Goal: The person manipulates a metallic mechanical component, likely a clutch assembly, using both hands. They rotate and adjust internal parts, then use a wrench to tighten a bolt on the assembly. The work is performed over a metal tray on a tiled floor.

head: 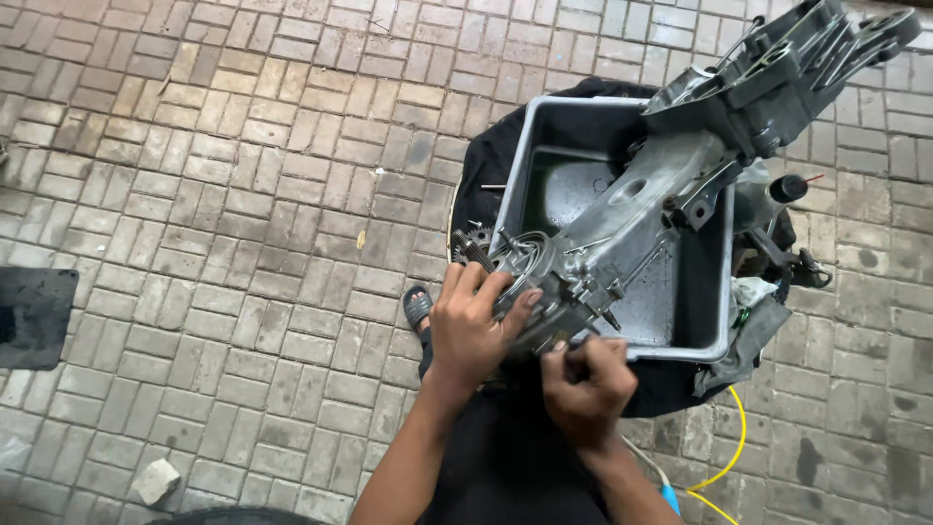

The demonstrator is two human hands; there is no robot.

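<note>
Grey brick paving (243,194) spreads under a square metal tray (530,146) set on black cloth. Across the tray lies a long grey engine casing (632,224). At its near end the left hand (471,326) grasps the round geared part, while the right hand (586,384) is clenched on a small tool against the casing's edge.

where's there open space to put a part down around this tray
The brick floor left of the tray lies open as far as the black mat; only a stone sits lower left. It is crowded inside the tray, filled by the engine case, at its near edge under both hands, left and right, and on the cluttered right side.
</note>
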